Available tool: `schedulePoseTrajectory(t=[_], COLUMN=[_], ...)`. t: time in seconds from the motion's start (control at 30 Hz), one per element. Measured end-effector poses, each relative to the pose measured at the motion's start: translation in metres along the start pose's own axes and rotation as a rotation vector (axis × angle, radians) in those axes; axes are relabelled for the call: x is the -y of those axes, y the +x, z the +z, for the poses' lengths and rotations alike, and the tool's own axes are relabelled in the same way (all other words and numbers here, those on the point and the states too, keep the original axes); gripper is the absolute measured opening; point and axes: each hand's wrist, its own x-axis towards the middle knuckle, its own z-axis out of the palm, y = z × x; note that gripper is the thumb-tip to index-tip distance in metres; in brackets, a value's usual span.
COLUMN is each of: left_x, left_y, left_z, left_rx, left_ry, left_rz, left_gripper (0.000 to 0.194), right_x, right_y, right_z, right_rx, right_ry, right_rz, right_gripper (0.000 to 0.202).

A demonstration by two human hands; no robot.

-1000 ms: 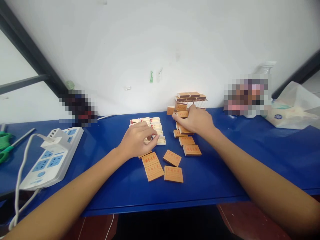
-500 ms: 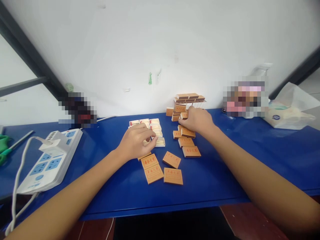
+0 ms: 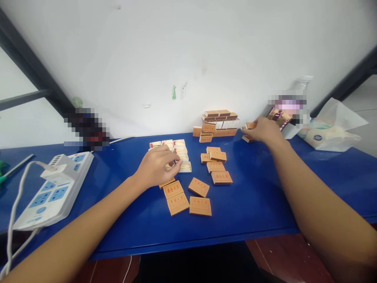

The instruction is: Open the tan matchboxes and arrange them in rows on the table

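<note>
My right hand (image 3: 263, 131) grips a matchbox (image 3: 251, 125) at the right end of the stacked boxes. Just below it another matchbox (image 3: 248, 138) lies on the blue table. My left hand (image 3: 157, 166) rests over white trays of matches (image 3: 179, 143), fingers loosely bent and thumb apart from them; it covers some of the trays. By its wrist lie closed matchboxes (image 3: 173, 190), with a tilted matchbox (image 3: 199, 187) and a flat matchbox (image 3: 200, 206) to their right. A matchbox structure (image 3: 220, 114) stands against the wall, its upper layers held up by upright matchsticks.
Several loose matchboxes (image 3: 222, 177) lie mid-table. A white power strip (image 3: 67, 188) with cables is on the left, near a green-handled tool (image 3: 19, 169). At the right are a partly blurred printed box (image 3: 281, 117) and a tissue pack (image 3: 326, 133). The wall (image 3: 132, 70) borders the back.
My right hand has moved right with a matchbox, from in front of the stack to its right side, uncovering the stack's lower part. My left hand keeps its place over the trays.
</note>
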Motion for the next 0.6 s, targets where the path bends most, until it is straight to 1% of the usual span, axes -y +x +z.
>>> schedulePoseTrajectory(t=[0.27,0.37,0.5,0.6], left_x=[0.001,0.002,0.002,0.001], left_y=[-0.001,-0.001,-0.001,0.0], left_z=[0.001,0.002,0.002,0.002], left_rx=[0.01,0.013,0.013,0.018], left_ry=[0.0,0.002,0.007,0.007], left_rz=[0.002,-0.01,-0.01,0.0], left_gripper=[0.018,0.019,0.02,0.021], right_x=[0.005,0.003,-0.004,-0.011], right_y=[0.015,0.022,0.028,0.031], right_z=[0.023,0.03,0.033,0.035], right_rx=[-0.089,-0.083,-0.071,-0.046], right_ry=[0.012,0.009,-0.019,-0.068], right_rz=[-0.03,-0.034,-0.035,-0.127], right_gripper=[0.055,0.057,0.062,0.066])
